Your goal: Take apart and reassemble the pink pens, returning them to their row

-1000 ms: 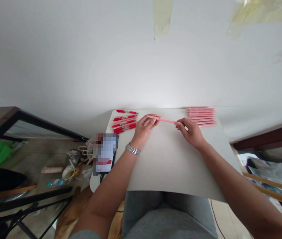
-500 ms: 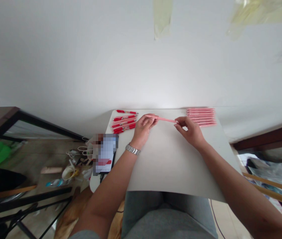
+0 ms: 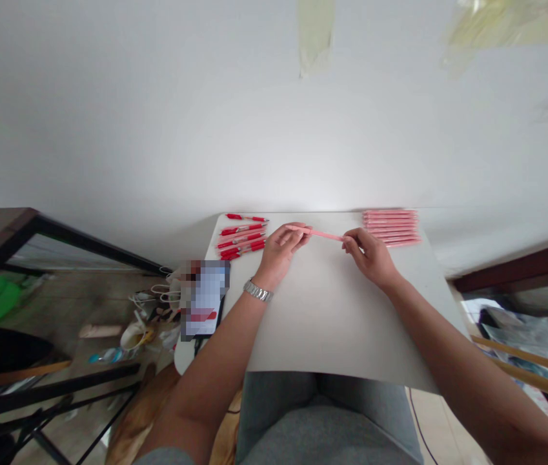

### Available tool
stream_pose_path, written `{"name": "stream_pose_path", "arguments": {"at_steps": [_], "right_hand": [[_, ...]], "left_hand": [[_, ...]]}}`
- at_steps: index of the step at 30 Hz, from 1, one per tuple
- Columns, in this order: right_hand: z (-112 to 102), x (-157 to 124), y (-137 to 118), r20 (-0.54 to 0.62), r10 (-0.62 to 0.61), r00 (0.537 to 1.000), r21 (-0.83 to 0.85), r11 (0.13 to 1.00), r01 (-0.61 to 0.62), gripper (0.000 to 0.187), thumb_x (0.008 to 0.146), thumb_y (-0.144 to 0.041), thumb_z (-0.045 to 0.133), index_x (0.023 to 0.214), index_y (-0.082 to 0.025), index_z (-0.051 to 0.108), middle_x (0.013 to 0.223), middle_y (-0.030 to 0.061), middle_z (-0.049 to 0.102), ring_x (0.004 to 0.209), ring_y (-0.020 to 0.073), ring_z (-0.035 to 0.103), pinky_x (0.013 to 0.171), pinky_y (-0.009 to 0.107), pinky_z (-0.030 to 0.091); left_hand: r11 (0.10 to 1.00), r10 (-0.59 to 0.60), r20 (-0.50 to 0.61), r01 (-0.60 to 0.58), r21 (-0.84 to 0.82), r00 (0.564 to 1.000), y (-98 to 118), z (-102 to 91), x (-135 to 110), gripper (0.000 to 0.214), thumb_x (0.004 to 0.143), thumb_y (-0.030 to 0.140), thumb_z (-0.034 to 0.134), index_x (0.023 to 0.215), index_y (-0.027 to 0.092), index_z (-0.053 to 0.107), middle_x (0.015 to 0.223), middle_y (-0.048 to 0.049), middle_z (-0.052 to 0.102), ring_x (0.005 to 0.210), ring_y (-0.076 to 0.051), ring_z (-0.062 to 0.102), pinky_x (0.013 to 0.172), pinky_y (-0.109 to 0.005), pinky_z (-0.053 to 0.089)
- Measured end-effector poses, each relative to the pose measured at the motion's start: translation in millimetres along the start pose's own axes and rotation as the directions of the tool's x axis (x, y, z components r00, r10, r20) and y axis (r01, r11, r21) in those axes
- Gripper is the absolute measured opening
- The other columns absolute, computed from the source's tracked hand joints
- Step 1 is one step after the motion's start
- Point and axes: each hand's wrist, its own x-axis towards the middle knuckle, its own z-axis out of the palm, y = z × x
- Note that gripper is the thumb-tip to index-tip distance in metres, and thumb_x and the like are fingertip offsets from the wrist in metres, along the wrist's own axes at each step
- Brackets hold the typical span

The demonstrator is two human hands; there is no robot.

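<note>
A slim pink pen (image 3: 326, 235) is stretched between my two hands, slightly tilted down to the right, over the back of the white table (image 3: 332, 323). My left hand (image 3: 281, 248), with a metal watch at its wrist, is closed around the pen's left end. My right hand (image 3: 368, 253) pinches its right end between thumb and fingers. To the left of my left hand lie several red pens (image 3: 243, 230), with some pink between them. Beyond my right hand is a neat row of pink pens (image 3: 390, 227); fine detail there is too small to make out.
A phone (image 3: 208, 300), partly blurred out, rests at the table's left edge. The wall (image 3: 274, 142) rises directly behind the table. A dark-framed desk (image 3: 36, 223) stands at left, near cables and clutter on the floor. Plastic-wrapped items (image 3: 525, 336) lie at right.
My right thumb and fingers have closed on the pen's right end, where they were slightly apart before. My left hand and the pen have shifted slightly to the right.
</note>
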Motion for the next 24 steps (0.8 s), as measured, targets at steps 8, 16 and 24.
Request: {"name": "stream_pose_path", "arguments": {"at_steps": [8,16,24], "right_hand": [[6.6,-2.2,6.6,-0.019,0.015,1.000,0.120,0.993,-0.012,0.032,0.099,-0.052,0.064,0.118,-0.026,0.059,0.092,0.0034,0.071,0.079,0.0184,0.070,0.074,0.034,0.060],[7.5,-1.2,9.0,-0.077,0.007,0.997,0.033,0.999,-0.004,0.026,0.097,-0.048,0.066,0.111,-0.025,0.064,0.091,0.0037,0.072,0.077,0.0176,0.068,0.072,0.034,0.059],[6.1,-0.5,4.3,-0.079,0.017,0.997,0.024,1.000,-0.016,0.028,0.098,-0.050,0.064,0.109,-0.024,0.065,0.091,0.0044,0.072,0.077,0.0182,0.069,0.072,0.034,0.059]], "left_hand": [[1.000,0.026,-0.049,-0.026,-0.002,0.998,-3.4,-3.7,3.2,0.027,0.085,0.040,0.084,0.097,0.019,0.073,0.114,-0.0076,0.076,0.107,-0.019,0.074,0.105,-0.037,0.058],[1.000,-0.010,-0.033,0.010,-0.004,0.999,-3.5,-4.4,3.3,0.032,0.086,0.046,0.082,0.101,0.018,0.075,0.110,-0.0088,0.078,0.103,-0.019,0.075,0.104,-0.037,0.058],[1.000,0.001,-0.038,-0.001,0.007,0.999,-4.4,-6.3,4.3,0.038,0.089,0.050,0.078,0.108,0.017,0.078,0.111,-0.0100,0.079,0.102,-0.018,0.075,0.103,-0.033,0.059]]}}
